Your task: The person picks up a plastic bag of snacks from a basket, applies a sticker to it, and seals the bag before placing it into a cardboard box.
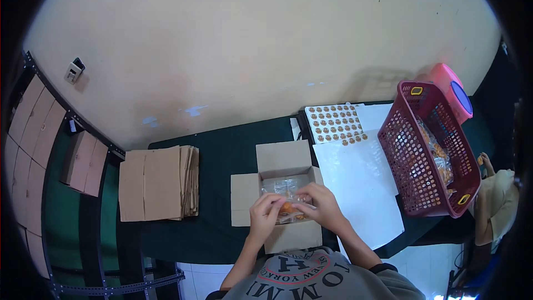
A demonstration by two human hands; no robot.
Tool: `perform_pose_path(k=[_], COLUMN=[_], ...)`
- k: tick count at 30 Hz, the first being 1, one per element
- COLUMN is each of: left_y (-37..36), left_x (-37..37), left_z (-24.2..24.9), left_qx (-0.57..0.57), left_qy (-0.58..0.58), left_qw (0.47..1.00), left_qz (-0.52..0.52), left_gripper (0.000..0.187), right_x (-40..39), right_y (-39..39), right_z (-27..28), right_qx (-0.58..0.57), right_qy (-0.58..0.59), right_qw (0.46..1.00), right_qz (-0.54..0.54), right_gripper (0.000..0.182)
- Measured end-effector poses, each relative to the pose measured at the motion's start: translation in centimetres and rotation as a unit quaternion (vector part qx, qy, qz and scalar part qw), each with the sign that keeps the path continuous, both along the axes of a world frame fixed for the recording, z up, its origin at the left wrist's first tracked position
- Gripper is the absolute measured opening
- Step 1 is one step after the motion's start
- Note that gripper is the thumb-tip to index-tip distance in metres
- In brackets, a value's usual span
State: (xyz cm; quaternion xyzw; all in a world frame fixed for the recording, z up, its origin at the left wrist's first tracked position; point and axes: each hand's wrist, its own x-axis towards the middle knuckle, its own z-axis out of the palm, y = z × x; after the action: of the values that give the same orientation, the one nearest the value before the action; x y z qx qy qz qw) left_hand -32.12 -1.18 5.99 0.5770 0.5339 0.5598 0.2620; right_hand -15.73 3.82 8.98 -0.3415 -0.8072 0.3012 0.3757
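Note:
An open cardboard box [248,190] stands on the dark green table with its flaps folded out. Over its opening, my left hand [266,211] and my right hand [321,206] pinch a clear plastic packet with orange contents [288,208] between them. Further clear packets [283,185] lie inside the box, partly hidden by my hands.
Flattened cardboard [158,183] is stacked at the left. To the right are a sheet of round stickers [335,123], a white sheet [361,189] and a maroon basket [400,150] of packets. Another person's arm [484,219] shows at the far right; shelves with boxes [33,128] stand far left.

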Motion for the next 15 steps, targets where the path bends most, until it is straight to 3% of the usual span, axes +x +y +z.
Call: perform_pose_path(k=[4, 12, 15], left_y=[0.0, 0.0, 0.1], left_x=[0.6, 0.1, 0.0], left_z=[-0.1, 1.8, 2.3], left_qx=[0.007, 0.01, 0.036], left_qy=[0.008, -0.024, -0.006], left_qw=[1.0, 0.997, 0.995], left_qz=[0.001, 0.071, 0.092], left_gripper=[0.008, 0.011, 0.011], right_x=[-1.0, -2.3, -2.4], right_y=[-0.1, -1.2, -1.2], right_z=[0.1, 2.0, 1.4], right_qx=[0.069, -0.054, -0.052], right_qy=[-0.059, 0.005, 0.016], right_qw=[0.996, 0.998, 0.998], right_qz=[0.016, 0.01, 0.017], right_gripper=[0.018, 0.014, 0.016])
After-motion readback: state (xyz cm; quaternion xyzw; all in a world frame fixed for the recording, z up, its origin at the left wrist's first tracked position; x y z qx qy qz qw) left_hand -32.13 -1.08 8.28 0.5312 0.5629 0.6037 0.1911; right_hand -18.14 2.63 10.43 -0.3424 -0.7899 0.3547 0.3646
